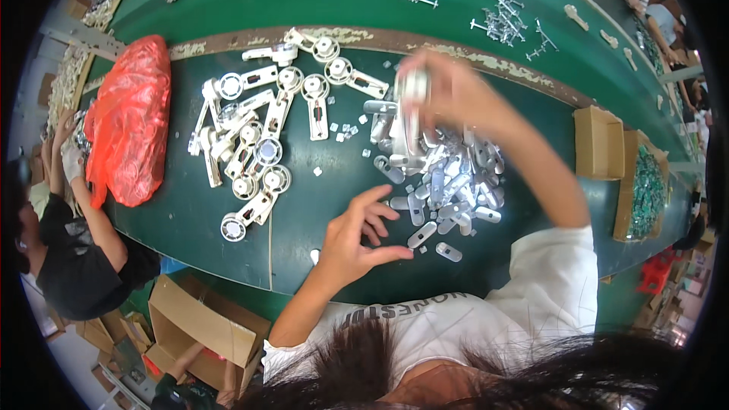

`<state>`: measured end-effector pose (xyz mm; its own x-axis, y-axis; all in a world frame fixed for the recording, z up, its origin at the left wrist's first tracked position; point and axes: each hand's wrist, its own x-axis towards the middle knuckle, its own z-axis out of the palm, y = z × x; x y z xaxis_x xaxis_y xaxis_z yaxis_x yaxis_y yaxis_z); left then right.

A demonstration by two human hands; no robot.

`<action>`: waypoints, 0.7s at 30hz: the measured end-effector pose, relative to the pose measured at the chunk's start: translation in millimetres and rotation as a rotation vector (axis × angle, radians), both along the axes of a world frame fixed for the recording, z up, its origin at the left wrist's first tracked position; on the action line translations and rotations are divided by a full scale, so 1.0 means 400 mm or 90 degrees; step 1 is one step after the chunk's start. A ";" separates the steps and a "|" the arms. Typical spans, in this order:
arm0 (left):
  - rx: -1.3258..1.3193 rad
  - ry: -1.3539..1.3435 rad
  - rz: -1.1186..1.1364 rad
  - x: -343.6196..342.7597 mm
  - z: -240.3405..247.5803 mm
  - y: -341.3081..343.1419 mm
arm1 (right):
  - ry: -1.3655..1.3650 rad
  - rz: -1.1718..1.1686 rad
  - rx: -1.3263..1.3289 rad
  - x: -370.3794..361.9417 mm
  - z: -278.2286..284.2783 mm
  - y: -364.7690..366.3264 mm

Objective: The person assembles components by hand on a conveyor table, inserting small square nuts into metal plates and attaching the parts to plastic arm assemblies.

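Observation:
My right hand [448, 95], smeared by motion, is raised over the far side of a pile of oblong silver-grey covers [457, 186]. Its fingers are closed around a white plastic housing with a round head [412, 89], whose long handle hangs down over the pile. On the near left side of the pile, my left hand [355, 235] is open. Its thumb and fingers are apart with nothing between them, and the thumb tip is close to one loose cover [421, 235]. Left of both hands lie several similar white housings with round heads and handles [267, 152], some overlapping.
A red plastic bag [133, 121] stands at the left of the table. Small clear pieces [345, 130] are scattered mid-table. At right are a cardboard box [600, 144] and a tray of green parts [647, 190]. Beyond a raised edge, a green belt [326, 0] carries metal-coloured parts. Co-workers sit nearby.

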<state>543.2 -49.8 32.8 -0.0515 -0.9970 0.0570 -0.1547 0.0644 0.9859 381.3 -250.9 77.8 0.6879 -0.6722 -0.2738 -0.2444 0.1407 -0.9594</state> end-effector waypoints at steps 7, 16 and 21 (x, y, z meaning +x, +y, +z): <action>-0.047 -0.135 0.082 -0.015 0.013 -0.010 | 0.108 -0.405 -0.278 0.086 -0.147 -0.661; -0.076 -0.202 0.230 0.004 0.019 0.017 | 0.251 -0.129 -0.824 -0.011 -0.053 -0.253; -0.154 -0.346 0.167 -0.003 0.008 -0.016 | 0.593 -0.147 -0.684 -0.199 -0.015 -0.023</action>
